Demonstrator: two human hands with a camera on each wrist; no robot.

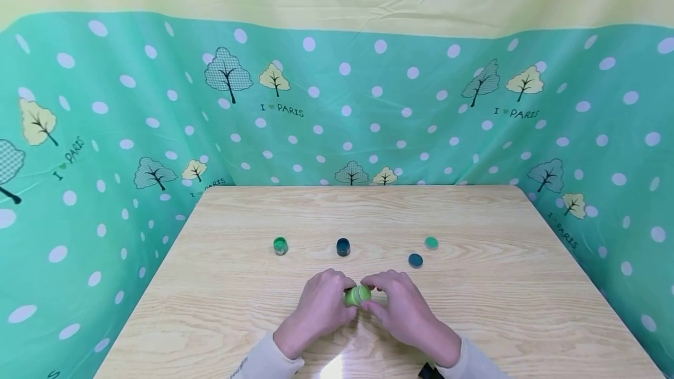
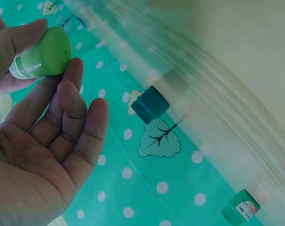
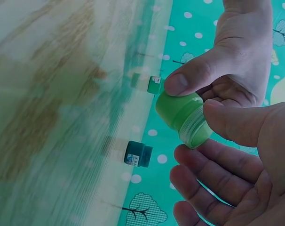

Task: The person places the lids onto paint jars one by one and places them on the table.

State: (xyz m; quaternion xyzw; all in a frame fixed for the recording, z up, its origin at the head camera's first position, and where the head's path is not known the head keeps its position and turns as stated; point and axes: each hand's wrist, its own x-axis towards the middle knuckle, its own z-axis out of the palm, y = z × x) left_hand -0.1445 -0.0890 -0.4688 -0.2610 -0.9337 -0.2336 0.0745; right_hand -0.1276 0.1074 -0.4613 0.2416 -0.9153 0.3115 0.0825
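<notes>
A small light green paint jar (image 1: 351,296) sits between both hands near the table's front middle. My left hand (image 1: 327,303) grips the jar's body, thumb pressed on its side in the right wrist view. My right hand (image 1: 398,309) pinches the ridged lid (image 3: 193,126) between thumb and forefinger, its other fingers loosely curled below. Tilted sideways, the jar points its lid toward the right hand. In the left wrist view the jar's smooth base (image 2: 59,51) faces outward. Beyond the hands stand an open dark teal jar (image 1: 343,247) and an open green jar (image 1: 280,245).
Two loose lids, one dark blue (image 1: 415,261) and one green (image 1: 432,243), lie on the wooden table (image 1: 505,309) at right of the jars. A dotted teal curtain (image 1: 326,116) hangs behind and along both sides. A black object (image 1: 429,372) shows by the right sleeve.
</notes>
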